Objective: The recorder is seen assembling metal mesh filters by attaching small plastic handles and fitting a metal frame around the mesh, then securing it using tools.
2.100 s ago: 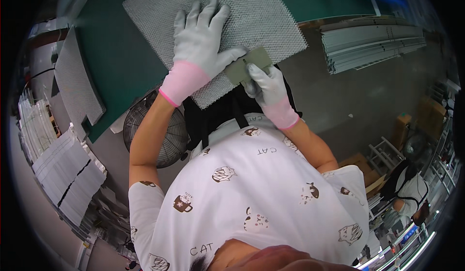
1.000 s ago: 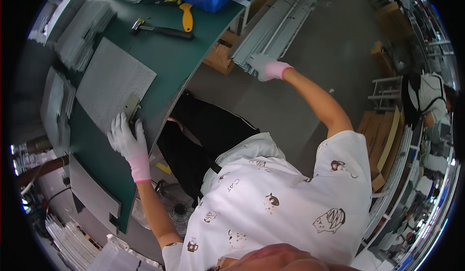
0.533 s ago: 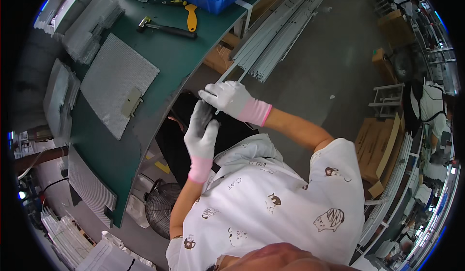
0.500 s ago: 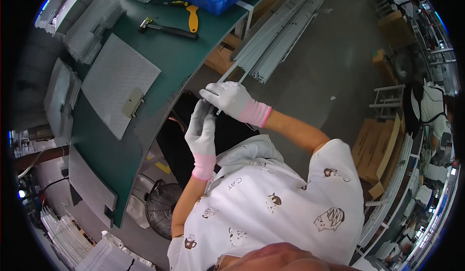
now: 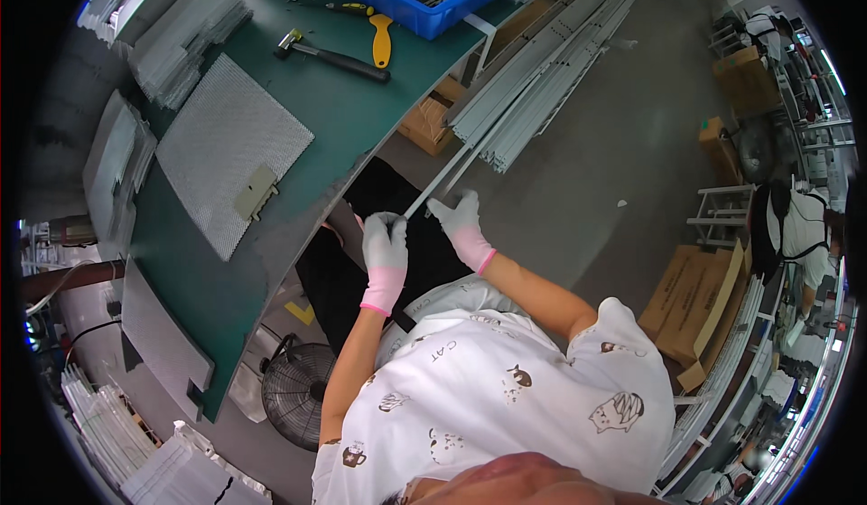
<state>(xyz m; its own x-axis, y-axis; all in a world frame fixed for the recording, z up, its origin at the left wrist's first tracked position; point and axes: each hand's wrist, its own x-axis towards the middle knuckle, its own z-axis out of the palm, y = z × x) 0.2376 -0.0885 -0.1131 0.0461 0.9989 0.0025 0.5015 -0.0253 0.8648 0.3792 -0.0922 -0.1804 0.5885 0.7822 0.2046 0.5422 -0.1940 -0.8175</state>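
Pinching a long, narrow, pale-grey strip (image 5: 438,183) by its end, white-gloved left hand (image 5: 386,245) is pointing forward; white-gloved right hand (image 5: 462,225) is holding thumb and fingers spread; strip is slanting toward long grey slats (image 5: 551,88).

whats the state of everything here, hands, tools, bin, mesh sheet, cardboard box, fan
left hand: gloved, fingers bent at the end of a long strip, grip unclear
right hand: gloved, thumb and fingers apart
hammer: lying on the table
yellow-handled tool: lying on the table
blue bin: open-topped, holding dark pieces
mesh sheet: flat on the table
grey-green block: lying on the mesh
cardboard box: flap open
fan: on or off, cannot tell
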